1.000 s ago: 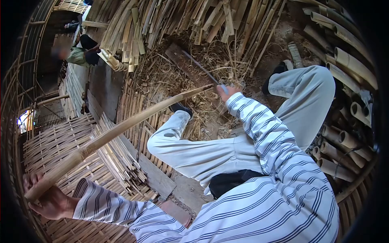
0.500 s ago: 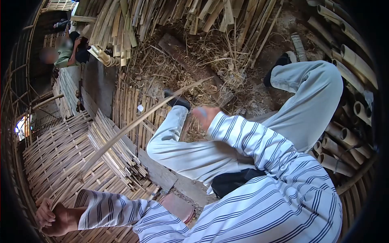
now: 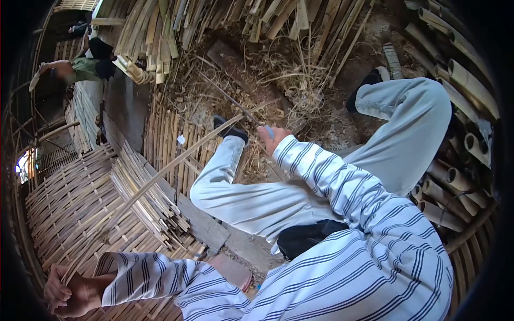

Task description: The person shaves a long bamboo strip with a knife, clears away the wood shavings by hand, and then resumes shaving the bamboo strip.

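A long bamboo strip [image 3: 168, 169] runs diagonally from the lower left to the middle of the view. My left hand [image 3: 69, 291] is closed around its near end, low at the left edge. My right hand [image 3: 274, 139] grips the grey-blue handle of a knife [image 3: 231, 99]. The knife's thin dark blade points up and left, crossing the strip close to its far end. That far end lies over my shoe [image 3: 230, 129] in this view. My outstretched leg [image 3: 241, 206] is beneath my right forearm.
Split bamboo bundles [image 3: 144, 32] hang over the top, with shavings [image 3: 300, 80] on the ground below. Cut bamboo poles [image 3: 471, 91] line the right side. A woven bamboo panel [image 3: 69, 198] and a stack of strips [image 3: 147, 195] lie at left. Another person [image 3: 88, 69] works at upper left.
The knife blade now shows clearly across the strip; before, my right hand was blurred. My left hand keeps its hold. The other person has bent over and reached out to the left.
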The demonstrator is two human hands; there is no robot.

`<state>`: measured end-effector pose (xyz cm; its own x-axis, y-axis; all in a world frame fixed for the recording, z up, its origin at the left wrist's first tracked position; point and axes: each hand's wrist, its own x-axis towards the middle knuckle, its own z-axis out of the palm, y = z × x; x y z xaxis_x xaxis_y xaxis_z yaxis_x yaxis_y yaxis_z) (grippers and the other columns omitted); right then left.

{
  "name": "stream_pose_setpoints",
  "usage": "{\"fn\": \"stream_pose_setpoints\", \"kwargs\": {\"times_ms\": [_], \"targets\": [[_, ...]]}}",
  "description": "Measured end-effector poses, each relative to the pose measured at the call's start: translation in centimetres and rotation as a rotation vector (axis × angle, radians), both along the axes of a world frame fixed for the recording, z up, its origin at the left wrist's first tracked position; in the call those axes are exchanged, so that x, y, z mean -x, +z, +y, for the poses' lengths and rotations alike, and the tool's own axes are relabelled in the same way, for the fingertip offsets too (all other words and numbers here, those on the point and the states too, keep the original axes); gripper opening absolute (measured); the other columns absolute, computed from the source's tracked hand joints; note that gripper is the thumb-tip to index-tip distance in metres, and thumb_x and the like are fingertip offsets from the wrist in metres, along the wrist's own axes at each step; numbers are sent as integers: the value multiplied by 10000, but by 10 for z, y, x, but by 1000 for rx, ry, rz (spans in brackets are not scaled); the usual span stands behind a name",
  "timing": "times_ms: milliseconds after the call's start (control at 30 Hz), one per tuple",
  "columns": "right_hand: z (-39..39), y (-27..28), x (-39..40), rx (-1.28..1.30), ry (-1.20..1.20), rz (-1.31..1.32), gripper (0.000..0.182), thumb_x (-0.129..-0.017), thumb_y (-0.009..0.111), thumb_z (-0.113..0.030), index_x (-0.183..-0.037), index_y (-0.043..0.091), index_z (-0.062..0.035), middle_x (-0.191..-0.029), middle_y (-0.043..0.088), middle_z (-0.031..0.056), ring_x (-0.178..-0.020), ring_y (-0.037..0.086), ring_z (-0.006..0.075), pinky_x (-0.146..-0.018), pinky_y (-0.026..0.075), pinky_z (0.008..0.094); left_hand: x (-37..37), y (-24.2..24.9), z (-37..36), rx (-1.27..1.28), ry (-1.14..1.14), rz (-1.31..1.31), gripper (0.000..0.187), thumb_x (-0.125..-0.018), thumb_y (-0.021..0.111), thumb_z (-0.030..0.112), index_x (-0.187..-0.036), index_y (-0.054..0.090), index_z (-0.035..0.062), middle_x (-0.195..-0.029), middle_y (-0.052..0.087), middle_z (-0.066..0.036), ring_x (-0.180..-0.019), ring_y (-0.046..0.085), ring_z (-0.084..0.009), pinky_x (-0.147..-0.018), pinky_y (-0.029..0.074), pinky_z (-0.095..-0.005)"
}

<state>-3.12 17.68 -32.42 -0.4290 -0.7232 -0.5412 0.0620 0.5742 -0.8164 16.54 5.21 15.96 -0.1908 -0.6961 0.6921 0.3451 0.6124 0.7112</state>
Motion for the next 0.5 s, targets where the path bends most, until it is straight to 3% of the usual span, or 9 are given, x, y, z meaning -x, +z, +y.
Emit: {"fn": "stream_pose_setpoints", "kwargs": {"times_ms": [33,133,167,233,333,400,433,467,500], "targets": [[-1,0,8,-23,4,-41,575,-873,439,-548,-963,620,-11,-845,628,258,-864,611,410,-783,487,449,-8,8,1,-83,-82,-2,184,-677,470,110,-503,409,114,-430,382,12,-386,343,-104,-594,333,-236],[10,20,-1,5,-12,-8,513,-899,445,-494,-893,619,-11,-768,612,247,-788,606,411,-702,483,426,-19,13,2,-96,-162,38,193,-683,464,118,-499,406,118,-426,374,12,-385,342,-112,-582,327,-238],[10,11,-20,176,-91,48,515,-903,433,-499,-887,602,-13,-745,609,246,-771,611,411,-693,485,442,-30,22,-7,-80,-155,11,201,-687,462,121,-495,404,120,-425,373,13,-385,343,-112,-580,325,-240],[19,51,-16,175,93,57,482,-902,453,-487,-944,585,-26,-731,608,245,-747,614,411,-680,490,451,-32,24,-7,-70,-137,-11,211,-693,458,126,-489,400,123,-421,369,14,-385,344,-110,-577,323,-242],[22,64,-14,383,140,53,450,-902,472,-471,-995,568,-41,-729,608,245,-741,609,425,-667,494,457,-13,14,3,-61,-142,0,215,-697,455,132,-490,400,122,-416,359,13,-384,343,-107,-572,320,-245],[20,47,-14,197,30,3,415,-895,503,-443,-985,591,-47,-739,616,235,-760,612,420,-672,497,443,-11,16,5,-64,-146,-16,213,-699,457,133,-494,402,119,-413,353,12,-382,340,-106,-569,319,-247],[15,12,-18,125,-50,162,420,-899,490,-439,-968,614,-44,-761,627,223,-776,617,410,-685,498,429,-14,17,5,-83,-152,-19,214,-701,459,135,-495,405,117,-414,358,11,-379,339,-107,-570,319,-246],[7,-7,0,111,74,236,477,-889,463,-485,-974,634,-49,-791,632,227,-800,622,395,-708,493,422,-18,16,4,-96,-163,-16,215,-703,460,137,-496,407,115,-415,363,10,-377,339,-108,-571,319,-246],[-4,-41,6,-289,-13,-9,574,-865,418,-567,-982,643,-51,-905,647,208,-874,618,387,-770,482,442,-17,14,4,-107,-178,-8,217,-706,462,139,-497,410,114,-416,368,9,-375,338,-109,-571,319,-246]]}}
